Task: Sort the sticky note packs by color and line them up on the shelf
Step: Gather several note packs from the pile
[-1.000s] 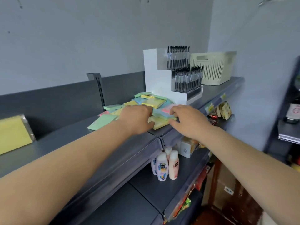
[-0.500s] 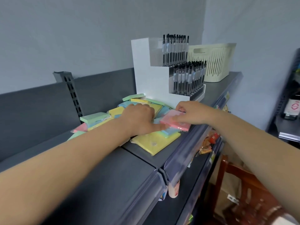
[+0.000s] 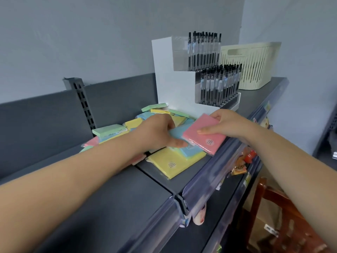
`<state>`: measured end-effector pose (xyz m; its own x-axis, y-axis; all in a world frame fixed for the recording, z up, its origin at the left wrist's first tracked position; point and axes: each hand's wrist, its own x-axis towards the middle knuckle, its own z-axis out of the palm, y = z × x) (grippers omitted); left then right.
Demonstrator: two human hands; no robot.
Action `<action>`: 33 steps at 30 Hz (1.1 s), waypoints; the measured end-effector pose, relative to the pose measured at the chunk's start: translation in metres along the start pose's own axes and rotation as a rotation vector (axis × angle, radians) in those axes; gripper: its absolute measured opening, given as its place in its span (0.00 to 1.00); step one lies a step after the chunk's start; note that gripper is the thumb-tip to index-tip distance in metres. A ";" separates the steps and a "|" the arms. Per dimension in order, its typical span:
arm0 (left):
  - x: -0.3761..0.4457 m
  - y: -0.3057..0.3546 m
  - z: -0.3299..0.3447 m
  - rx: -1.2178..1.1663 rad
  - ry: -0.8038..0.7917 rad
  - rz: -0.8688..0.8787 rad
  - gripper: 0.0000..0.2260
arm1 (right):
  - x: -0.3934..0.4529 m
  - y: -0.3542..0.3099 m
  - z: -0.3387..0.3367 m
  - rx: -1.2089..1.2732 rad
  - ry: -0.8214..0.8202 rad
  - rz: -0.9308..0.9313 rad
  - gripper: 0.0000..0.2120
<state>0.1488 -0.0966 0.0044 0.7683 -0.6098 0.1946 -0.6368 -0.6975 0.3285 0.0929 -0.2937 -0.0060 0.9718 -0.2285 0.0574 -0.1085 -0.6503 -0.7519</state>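
Observation:
A loose pile of sticky note packs in green, yellow, blue and pink lies on the dark grey top shelf (image 3: 113, 201). My right hand (image 3: 228, 125) pinches a pink pack (image 3: 204, 137) by its far edge and holds it tilted just above the pile's right side. My left hand (image 3: 156, 132) grips a blue pack (image 3: 189, 148), thumb on top, which lies over a large yellow pack (image 3: 171, 163) at the front. A green pack (image 3: 107, 129) tops the pile's left end.
A white stepped pen display (image 3: 200, 77) full of black pens stands right behind the pile. A cream slatted basket (image 3: 251, 64) sits further right. Lower shelves hold small bottles and snack packets. A brown wooden chair (image 3: 273, 216) stands at lower right.
My right hand has lifted the pink pack clear of the pile and tilted it. My left hand shifted onto the blue pack. The camera moved closer.

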 end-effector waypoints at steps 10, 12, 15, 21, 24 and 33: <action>-0.054 -0.001 -0.034 -0.555 0.264 -0.226 0.12 | -0.004 -0.024 0.010 0.423 0.074 -0.161 0.29; -0.078 -0.005 -0.043 -0.626 0.312 -0.277 0.11 | -0.010 -0.037 0.021 0.476 0.035 -0.209 0.22; -0.121 -0.009 -0.053 -0.654 0.402 -0.359 0.10 | -0.022 -0.054 0.043 0.588 -0.007 -0.271 0.13; -0.219 -0.019 -0.067 -0.678 0.602 -0.513 0.12 | -0.061 -0.097 0.100 0.828 -0.216 -0.322 0.07; -0.268 -0.023 -0.076 -0.680 0.700 -0.591 0.12 | -0.084 -0.121 0.128 0.874 -0.301 -0.338 0.05; -0.388 -0.041 -0.107 -0.662 0.916 -0.732 0.12 | -0.150 -0.183 0.193 0.892 -0.547 -0.360 0.03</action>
<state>-0.1166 0.2087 0.0145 0.8476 0.4725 0.2414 -0.1141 -0.2820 0.9526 0.0075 -0.0007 -0.0039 0.9017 0.3630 0.2350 0.1747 0.1915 -0.9658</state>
